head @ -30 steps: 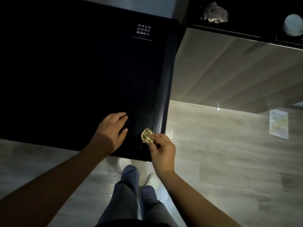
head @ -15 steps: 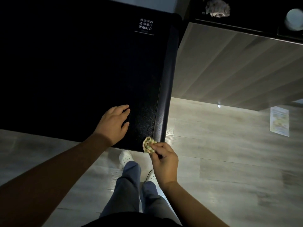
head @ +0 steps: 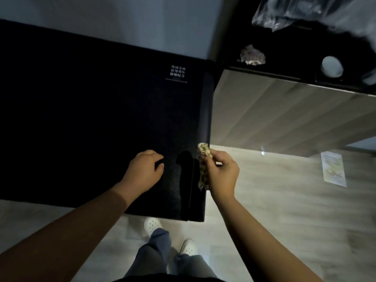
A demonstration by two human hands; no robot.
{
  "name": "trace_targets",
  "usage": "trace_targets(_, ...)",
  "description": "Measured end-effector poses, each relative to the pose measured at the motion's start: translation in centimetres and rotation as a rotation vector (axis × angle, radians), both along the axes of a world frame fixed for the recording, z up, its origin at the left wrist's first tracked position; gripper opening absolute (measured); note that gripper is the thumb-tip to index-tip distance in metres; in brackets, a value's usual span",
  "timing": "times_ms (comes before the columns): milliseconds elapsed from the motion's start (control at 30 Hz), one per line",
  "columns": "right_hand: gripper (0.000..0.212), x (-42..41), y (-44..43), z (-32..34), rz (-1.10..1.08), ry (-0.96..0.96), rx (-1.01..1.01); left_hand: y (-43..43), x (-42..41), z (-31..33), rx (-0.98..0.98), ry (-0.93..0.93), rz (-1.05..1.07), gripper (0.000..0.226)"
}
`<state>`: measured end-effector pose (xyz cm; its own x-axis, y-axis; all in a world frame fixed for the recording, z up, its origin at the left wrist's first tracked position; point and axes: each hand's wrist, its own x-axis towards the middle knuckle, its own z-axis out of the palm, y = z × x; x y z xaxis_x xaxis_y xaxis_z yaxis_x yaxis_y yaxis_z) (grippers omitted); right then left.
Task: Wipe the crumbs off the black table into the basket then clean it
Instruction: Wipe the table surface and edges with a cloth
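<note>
**Cloth worked along the counter's right edge**

Right of centre in the frame, the right hand (head: 221,174) has its grip clenched around a crumpled patterned cloth (head: 203,165). The cloth is pressed against the right rim of the black counter (head: 91,119), likely to push crumbs off that edge. The left hand (head: 144,171), grip released and holding nothing, rests on the counter just beside it, probably as a brace. No basket can be made out.
</note>
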<state>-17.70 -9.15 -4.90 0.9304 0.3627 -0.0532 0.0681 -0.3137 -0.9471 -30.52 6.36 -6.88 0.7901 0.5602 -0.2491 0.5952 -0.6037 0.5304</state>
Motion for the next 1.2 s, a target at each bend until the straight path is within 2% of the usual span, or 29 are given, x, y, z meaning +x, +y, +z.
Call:
trace_targets(100, 0.002, 2.1, 2.4, 0.8, -0.032, -0.046, 0.003, 2.2, 1.9, 1.5, -0.022, -0.003, 0.032, 0.038)
trace_targets(167, 0.009, 3.4, 3.4, 1.1, -0.036, -0.063, -0.01, 3.5, 2.7, 2.0, -0.027, -0.015, 0.056, 0.04)
trace_targets(300, 0.009, 6.3, 5.1, 0.9, 0.018, -0.097, -0.098, 5.3, 3.2, 2.1, -0.032, -0.011, 0.101, 0.046)
trace_targets(533, 0.017, 14.4, 11.9, -0.9, 0.099, -0.211, -0.179, 8.4, 5.9, 1.0, 0.062, -0.022, 0.157, 0.047)
trace_targets(833, 0.016, 26.4, 22.7, -4.2, 0.217, -0.401, -0.235, 12.0, 11.9, -1.6, 0.157, -0.057, 0.195, 0.047)
trace_targets(900, 0.017, 28.5, 24.6, -5.0, 0.218, -0.396, -0.262, 12.6, 12.7, -2.2, 0.181, -0.036, 0.207, 0.049)
trace_targets(1000, 0.021, 30.6, 27.2, -5.8, 0.211, -0.322, -0.322, 13.3, 13.4, -3.0, 0.208, -0.008, 0.236, 0.053)
trace_targets(1200, 0.021, 30.5, 28.2, -7.9, 0.296, -0.454, -0.335, 13.8, 13.6, -4.2, 0.22, -0.009, 0.245, 0.055)
